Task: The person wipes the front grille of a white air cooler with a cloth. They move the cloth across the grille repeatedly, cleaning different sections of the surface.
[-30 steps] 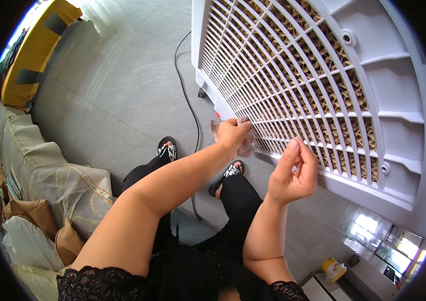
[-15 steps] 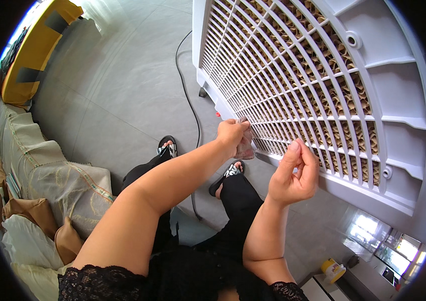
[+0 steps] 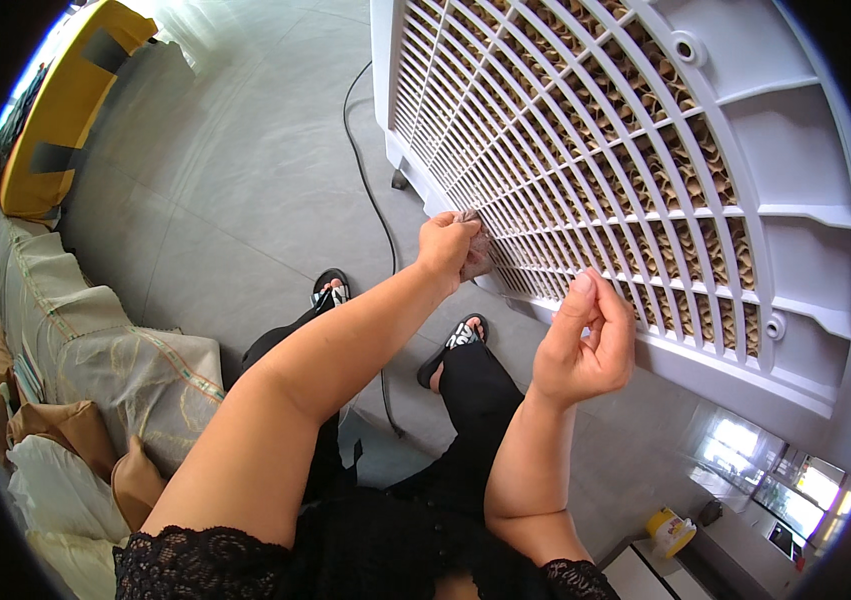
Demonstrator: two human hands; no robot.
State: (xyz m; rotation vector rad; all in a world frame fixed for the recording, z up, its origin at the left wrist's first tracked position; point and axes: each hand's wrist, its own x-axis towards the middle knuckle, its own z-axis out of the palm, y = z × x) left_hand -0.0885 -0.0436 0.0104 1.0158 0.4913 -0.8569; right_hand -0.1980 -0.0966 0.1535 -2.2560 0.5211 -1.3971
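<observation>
A large white slatted grille (image 3: 535,170) leans across the upper right, with brown corrugated honeycomb pad (image 3: 675,180) showing through its slots. My left hand (image 3: 445,245) is closed on a crumpled, greyish-pink cloth (image 3: 475,255), pressed against the grille's lower left edge. Part of the cloth is hidden behind my fingers. My right hand (image 3: 585,345) is raised before the grille's lower part, thumb and forefinger tips together and the other fingers curled. Nothing shows in it. Whether its fingertips touch the slats I cannot tell.
A black cord (image 3: 370,190) runs along the grey tiled floor (image 3: 235,180) beside my sandalled feet. Mesh fabric (image 3: 145,370) and brown bags (image 3: 65,430) lie on the left, below a yellow object (image 3: 60,120). A yellow tub (image 3: 669,532) stands at the lower right.
My left hand has moved a little up and left along the grille's edge with the cloth. The grille sits slightly higher and further left in view. My right hand keeps its pose.
</observation>
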